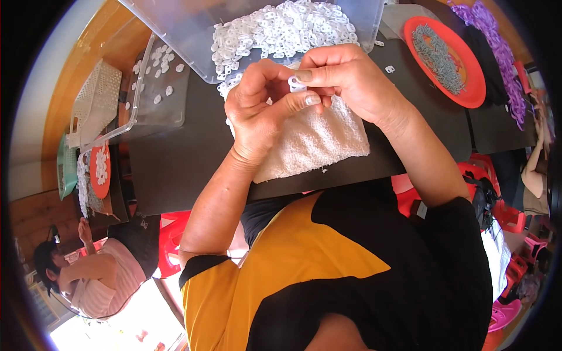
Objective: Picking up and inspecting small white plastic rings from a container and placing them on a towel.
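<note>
Between both hands, over the towel, is a small white plastic piece (pixel 297 86) with a hole in it. My left hand (pixel 257 105) is closed, its thumb and fingers pinching the piece from the left and below. My right hand (pixel 351 79) is closed too, with its thumb pressed on the top of the piece. Whether a pin is also in the fingers is hidden. Beneath the hands lies a cream terry towel (pixel 319 143) on the dark table (pixel 170 169). Just beyond stands a clear plastic bin (pixel 193 52) with a heap of similar white pieces (pixel 287 26).
To the right is a red oval tray (pixel 477 88) of grey metal pins (pixel 436 58), near purple linked strips (pixel 497 52). A clear tub (pixel 175 111) with several white pieces stands left, beside a white perforated basket (pixel 96 105). A co-worker (pixel 105 275) sits at the far left.
</note>
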Motion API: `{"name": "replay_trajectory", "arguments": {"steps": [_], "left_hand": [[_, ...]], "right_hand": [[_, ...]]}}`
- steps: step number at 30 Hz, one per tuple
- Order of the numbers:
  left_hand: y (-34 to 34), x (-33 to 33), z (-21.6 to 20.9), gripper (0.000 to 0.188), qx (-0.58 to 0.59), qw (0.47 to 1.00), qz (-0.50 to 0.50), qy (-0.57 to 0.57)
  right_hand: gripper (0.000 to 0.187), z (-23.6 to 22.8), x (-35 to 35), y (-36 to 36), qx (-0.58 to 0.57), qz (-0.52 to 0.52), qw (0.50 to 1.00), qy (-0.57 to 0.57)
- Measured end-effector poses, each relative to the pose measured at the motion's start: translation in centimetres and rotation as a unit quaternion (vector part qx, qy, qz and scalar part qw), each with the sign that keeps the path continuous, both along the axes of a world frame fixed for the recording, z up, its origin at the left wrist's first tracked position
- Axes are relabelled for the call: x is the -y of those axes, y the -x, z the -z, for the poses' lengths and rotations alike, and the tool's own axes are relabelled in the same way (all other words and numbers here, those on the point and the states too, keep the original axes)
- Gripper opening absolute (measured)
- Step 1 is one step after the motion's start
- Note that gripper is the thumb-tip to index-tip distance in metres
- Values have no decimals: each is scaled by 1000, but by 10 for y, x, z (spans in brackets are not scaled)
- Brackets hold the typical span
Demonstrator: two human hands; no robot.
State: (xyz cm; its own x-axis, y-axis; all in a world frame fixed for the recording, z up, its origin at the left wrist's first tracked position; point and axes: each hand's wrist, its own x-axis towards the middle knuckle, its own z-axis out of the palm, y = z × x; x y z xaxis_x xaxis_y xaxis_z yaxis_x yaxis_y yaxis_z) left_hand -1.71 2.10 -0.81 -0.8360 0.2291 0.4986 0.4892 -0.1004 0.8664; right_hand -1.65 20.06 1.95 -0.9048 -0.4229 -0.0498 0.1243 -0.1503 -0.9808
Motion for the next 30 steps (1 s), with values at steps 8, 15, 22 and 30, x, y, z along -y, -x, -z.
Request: {"name": "replay_trajectory", "arguments": {"steps": [8, 15, 22, 30], "left_hand": [[-3, 5, 0, 26, 3, 1000, 14, 10], [-2, 6, 4, 29, 19, 998, -30, 45], [0, 8, 0, 27, 24, 999, -4, 37], [4, 4, 6, 25, -15, 999, 18, 32]], "right_hand": [[20, 1, 4, -4, 10, -1, 1000, 9], [18, 7, 2, -1, 34, -22, 998, 40], [15, 7, 2, 4, 66, -58, 995, 51], [20, 4, -2, 2, -21, 19, 1000, -12]]}}
